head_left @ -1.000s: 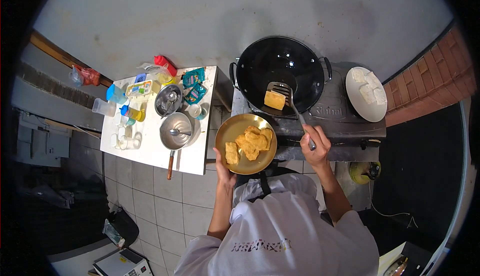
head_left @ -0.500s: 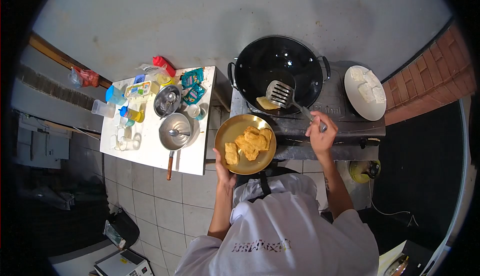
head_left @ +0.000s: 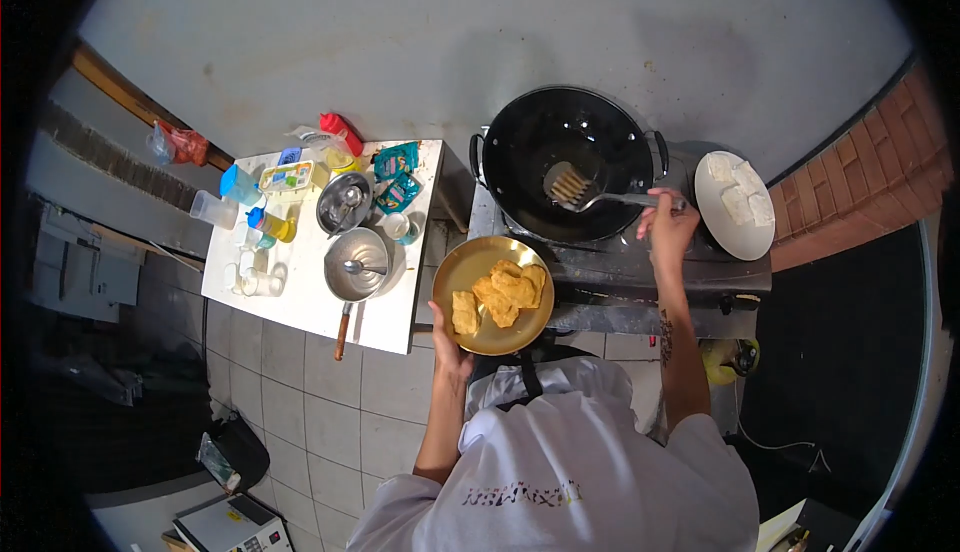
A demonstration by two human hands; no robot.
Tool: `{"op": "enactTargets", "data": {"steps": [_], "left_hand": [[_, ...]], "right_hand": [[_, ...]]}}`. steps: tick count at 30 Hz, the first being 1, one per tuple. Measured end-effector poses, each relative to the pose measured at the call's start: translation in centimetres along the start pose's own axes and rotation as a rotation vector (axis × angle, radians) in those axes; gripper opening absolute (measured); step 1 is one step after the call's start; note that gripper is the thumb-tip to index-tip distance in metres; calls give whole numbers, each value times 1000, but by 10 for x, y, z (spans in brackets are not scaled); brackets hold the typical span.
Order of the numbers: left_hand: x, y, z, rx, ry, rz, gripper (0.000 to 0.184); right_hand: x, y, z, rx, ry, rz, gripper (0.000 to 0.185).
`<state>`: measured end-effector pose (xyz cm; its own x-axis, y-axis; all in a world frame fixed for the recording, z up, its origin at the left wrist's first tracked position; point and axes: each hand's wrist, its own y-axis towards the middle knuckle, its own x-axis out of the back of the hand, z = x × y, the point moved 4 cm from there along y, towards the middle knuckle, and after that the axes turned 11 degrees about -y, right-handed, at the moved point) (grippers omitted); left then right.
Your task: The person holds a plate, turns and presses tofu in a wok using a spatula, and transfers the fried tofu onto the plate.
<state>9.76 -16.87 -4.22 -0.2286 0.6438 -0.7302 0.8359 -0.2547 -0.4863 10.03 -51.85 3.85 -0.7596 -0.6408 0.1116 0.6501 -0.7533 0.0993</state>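
My left hand (head_left: 453,354) grips the left rim of a gold-coloured plate (head_left: 470,260), which bears several golden fried pieces (head_left: 512,290) and a separate one (head_left: 465,312) at its left. My right hand (head_left: 668,227) is closed round the handle of a slotted spatula (head_left: 625,199). The spatula's head is down inside a black wok (head_left: 540,117). A tan colour shows at its slots, apparently a fried piece; whether it lies under or on the blade I cannot tell. The plate is held just in front of the wok, to the lower left.
The wok stands on a stove (head_left: 620,267). A white plate (head_left: 738,242) with several pale white slabs (head_left: 741,202) is at its right. On the white table (head_left: 385,317) are a saucepan (head_left: 357,252) with a spoon, a metal bowl (head_left: 335,220), green packets (head_left: 397,162) and bottles.
My right hand has moved up and right, and the spatula handle now lies more level. The spatula head has gone from the wok's near edge deeper inside. The gold plate stays in my left hand.
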Motion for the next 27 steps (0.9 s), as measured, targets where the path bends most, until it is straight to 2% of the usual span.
{"op": "enactTargets", "data": {"steps": [2, 6, 12, 24, 27], "left_hand": [[0, -2, -2, -1, -7, -20, 70], [-2, -3, -7, -25, -10, 1, 69], [-5, -2, -7, -29, -32, 3, 68], [5, 4, -4, -18, -55, -28, 69], [10, 4, -6, -32, -63, -33, 70]], "right_hand": [[9, 6, 7, -63, 98, -122, 16], [17, 21, 13, -2, -14, -181, 18], [3, 39, -7, -59, -73, -191, 25], [-14, 57, -33, 10, -298, -207, 30], [-19, 53, -34, 42, -260, -149, 29]]}}
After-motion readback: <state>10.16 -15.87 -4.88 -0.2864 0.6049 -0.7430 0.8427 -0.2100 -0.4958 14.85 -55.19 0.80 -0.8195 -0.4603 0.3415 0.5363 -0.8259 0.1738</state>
